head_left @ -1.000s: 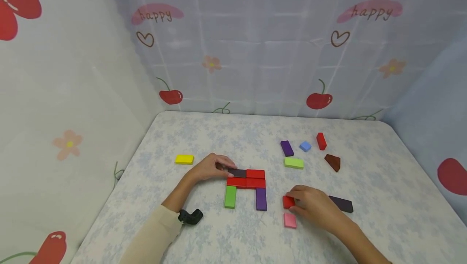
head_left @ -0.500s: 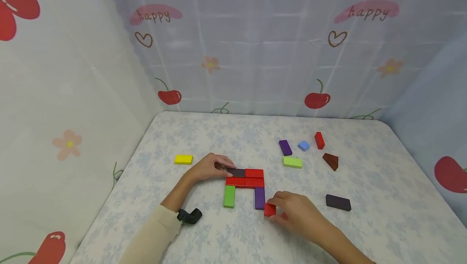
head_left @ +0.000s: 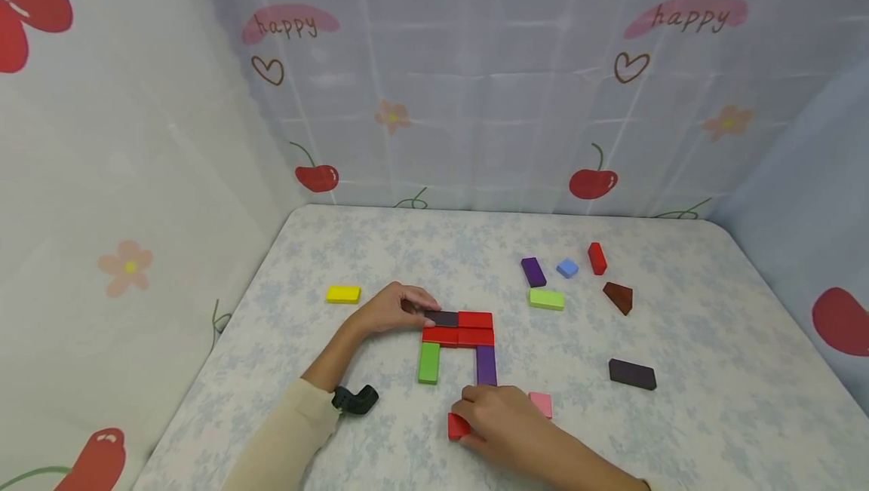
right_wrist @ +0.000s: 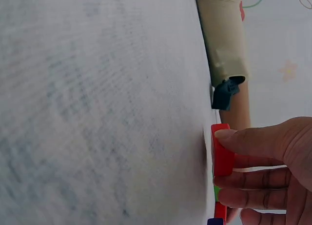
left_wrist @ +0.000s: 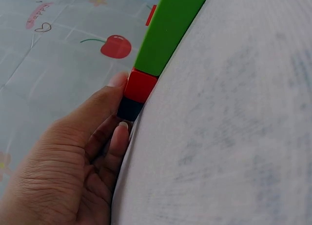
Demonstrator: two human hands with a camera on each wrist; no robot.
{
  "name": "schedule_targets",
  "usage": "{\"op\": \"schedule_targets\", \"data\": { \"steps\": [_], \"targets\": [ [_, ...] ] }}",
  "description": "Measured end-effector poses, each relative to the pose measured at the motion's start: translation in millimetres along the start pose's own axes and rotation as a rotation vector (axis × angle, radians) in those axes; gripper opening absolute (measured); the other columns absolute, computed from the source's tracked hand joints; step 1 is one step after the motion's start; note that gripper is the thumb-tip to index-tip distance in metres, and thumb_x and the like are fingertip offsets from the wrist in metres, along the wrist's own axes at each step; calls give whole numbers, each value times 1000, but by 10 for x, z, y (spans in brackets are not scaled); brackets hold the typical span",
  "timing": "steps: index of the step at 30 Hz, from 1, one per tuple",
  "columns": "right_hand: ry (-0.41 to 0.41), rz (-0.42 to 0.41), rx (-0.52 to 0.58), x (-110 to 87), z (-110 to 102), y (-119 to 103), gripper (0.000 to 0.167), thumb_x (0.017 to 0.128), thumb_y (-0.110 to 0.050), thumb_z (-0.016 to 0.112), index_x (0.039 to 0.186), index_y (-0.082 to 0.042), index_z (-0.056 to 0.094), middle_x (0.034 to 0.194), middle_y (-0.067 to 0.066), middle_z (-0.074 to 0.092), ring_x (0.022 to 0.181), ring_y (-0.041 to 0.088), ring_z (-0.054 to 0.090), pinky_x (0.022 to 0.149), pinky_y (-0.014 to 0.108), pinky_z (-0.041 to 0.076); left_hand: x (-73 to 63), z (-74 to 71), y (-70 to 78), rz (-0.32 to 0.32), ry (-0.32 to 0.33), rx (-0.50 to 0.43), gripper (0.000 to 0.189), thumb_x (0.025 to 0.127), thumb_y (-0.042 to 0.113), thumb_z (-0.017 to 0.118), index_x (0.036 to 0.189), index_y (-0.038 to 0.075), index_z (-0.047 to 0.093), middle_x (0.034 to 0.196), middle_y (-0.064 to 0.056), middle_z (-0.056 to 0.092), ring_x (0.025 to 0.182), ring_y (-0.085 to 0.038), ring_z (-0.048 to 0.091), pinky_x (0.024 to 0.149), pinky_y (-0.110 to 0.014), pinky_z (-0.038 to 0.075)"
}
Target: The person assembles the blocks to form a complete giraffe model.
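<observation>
My left hand pinches the outer end of a black block, its thumb and fingertip on either side in the left wrist view. That block lies end to end with a red block. Two more red blocks sit directly in front in a row. From that row a green block and a purple block extend toward me like legs. Nearer me, my right hand holds a small red block between thumb and fingers, apart from the purple block. Whether it touches the table I cannot tell.
A pink block lies just behind my right hand. Farther right is a dark block. Purple, blue, red, lime and brown blocks are scattered at the back right. A yellow block lies left.
My right hand has carried the small red block leftward and toward me, past the purple block's near end. The left hand has stayed at the black block.
</observation>
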State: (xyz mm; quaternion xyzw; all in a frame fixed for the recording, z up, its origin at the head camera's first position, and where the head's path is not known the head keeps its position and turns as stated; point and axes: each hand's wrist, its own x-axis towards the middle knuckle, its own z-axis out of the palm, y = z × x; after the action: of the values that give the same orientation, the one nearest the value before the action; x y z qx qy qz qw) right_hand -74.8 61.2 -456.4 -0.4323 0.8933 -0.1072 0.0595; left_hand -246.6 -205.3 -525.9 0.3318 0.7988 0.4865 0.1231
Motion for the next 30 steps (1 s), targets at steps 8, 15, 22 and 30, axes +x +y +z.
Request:
{"op": "schedule_targets", "data": {
  "steps": [8,15,22,30],
  "targets": [
    [-26,39,-5,59,67,-24,29,86,-34,83,109,-17,76,94,-8,67,81,3,60,70,25,54,-1,5,4,3,1,-3,27,86,19,84,112,14,80,112,1,73,91,-16,64,78,-30,56],
    [-49,42,-4,-26,16,-45,31,86,-31,83,114,-19,76,90,-9,64,75,2,54,70,22,53,-1,5,-15,-12,-3,-5,26,87,19,83,113,17,80,113,3,73,93,-15,64,79,-30,56],
    [7,-52,-56,-63,33,-65,24,87,-21,82,111,-21,81,89,-9,68,77,1,58,70,17,52,2,1,-19,-8,13,-1,26,86,20,84,111,18,81,111,4,74,90,-17,64,77,-30,55],
    [91,-158,-182,67,87,-76,20,86,-10,81,105,-18,81,85,-7,69,74,3,60,65,16,50,10,1,-8,-13,6,4,25,86,20,84,111,19,81,111,5,74,91,-16,64,78,-30,55]
  ]
}}
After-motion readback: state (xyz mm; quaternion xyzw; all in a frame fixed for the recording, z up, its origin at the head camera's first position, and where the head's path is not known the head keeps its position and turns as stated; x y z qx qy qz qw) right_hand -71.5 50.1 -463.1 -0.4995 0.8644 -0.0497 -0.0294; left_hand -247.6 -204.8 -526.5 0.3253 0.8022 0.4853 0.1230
